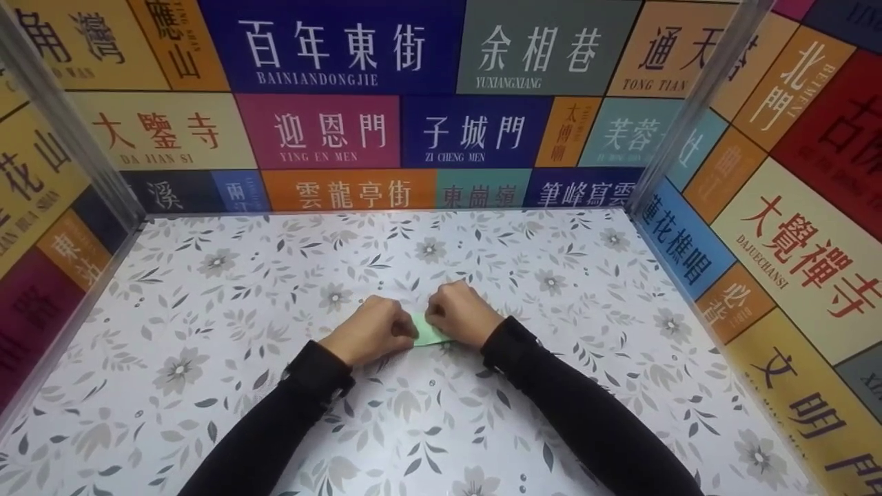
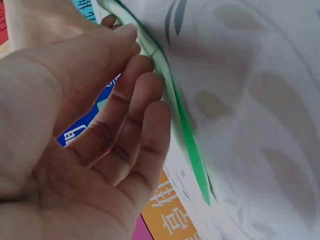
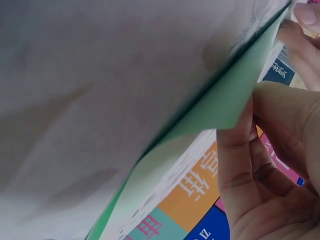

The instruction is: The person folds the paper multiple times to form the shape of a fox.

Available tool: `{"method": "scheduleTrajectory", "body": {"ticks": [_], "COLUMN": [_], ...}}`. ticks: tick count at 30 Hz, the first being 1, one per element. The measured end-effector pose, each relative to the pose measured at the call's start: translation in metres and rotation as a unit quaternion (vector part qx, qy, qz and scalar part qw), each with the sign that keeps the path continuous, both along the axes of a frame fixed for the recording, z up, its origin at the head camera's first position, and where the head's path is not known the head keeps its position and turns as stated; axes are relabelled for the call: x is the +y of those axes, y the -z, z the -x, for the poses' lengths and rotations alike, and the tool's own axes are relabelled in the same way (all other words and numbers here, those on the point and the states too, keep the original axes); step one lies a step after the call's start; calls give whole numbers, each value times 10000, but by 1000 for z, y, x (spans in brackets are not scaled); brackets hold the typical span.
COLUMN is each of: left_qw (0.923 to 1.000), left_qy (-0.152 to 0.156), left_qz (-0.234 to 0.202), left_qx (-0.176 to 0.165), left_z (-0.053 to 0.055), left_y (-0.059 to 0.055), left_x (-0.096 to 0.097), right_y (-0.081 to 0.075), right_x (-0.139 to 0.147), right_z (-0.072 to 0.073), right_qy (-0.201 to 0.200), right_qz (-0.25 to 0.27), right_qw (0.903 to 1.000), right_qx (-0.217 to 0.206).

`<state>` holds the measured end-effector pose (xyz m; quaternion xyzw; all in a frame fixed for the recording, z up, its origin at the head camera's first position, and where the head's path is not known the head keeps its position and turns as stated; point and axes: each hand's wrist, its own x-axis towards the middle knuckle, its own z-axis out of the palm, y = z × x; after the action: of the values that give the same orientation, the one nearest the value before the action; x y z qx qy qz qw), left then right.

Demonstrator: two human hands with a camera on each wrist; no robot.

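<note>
From the head view we see only a small patch of the green sheet of paper (image 1: 428, 333), which sits in the gap between the fingers of the left hand (image 1: 372, 332) and those of the right hand (image 1: 463, 313), low over the flower-patterned tabletop (image 1: 386, 448). The wrist views give us what that one hides: in the left wrist view the paper runs on from the fingertips as a narrow strip, with a brighter green band between paler edges, and in the right wrist view a broad flap comes to a corner right beside the right fingers, with a paler layer farther off. Whether these layers are folded or merely curled, we cannot tell. Only the head view shows us the black sleeves and wristbands behind the fingers, and the full rows of lettered wall panels (image 1: 331, 62) well beyond them. On the left, we see the thumb (image 2: 95, 57) pressed to the paper's edge, pinching it, while the other fingers bend loosely, close together, just beside it; their grip underneath is partly hidden. On the right, thumb and forefinger (image 3: 235, 155) pinch the sheet near that corner, with the remaining fingers curled behind.
</note>
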<state>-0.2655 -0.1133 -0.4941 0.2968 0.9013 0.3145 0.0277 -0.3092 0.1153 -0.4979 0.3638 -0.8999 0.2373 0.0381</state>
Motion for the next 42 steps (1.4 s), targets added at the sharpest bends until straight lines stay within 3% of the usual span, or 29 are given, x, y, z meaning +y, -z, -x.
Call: {"method": "scheduleTrajectory", "body": {"ticks": [5,9,21,33,42], "left_qw": [9984,9968,9958,9964,9953], "left_qy": [-179,-352,-522,-499,-520], "left_qz": [-157,-24,84,161,211], "left_qx": [521,723,754,664,790], "left_z": [-5,-7,-7,-6,-6], "left_y": [2,1,0,2,4], "left_x": [8,14,15,14,14], "right_y": [2,1,-7,-19,-15], "right_x": [-1,1,1,19,13], "right_z": [1,0,-2,-14,-26], "right_qy": [-143,-98,-101,-126,-134], "right_qz": [185,228,-42,-64,-178], "right_qw": [9997,9997,9999,9985,9972], "right_qx": [31,4,-11,-537,-708]}}
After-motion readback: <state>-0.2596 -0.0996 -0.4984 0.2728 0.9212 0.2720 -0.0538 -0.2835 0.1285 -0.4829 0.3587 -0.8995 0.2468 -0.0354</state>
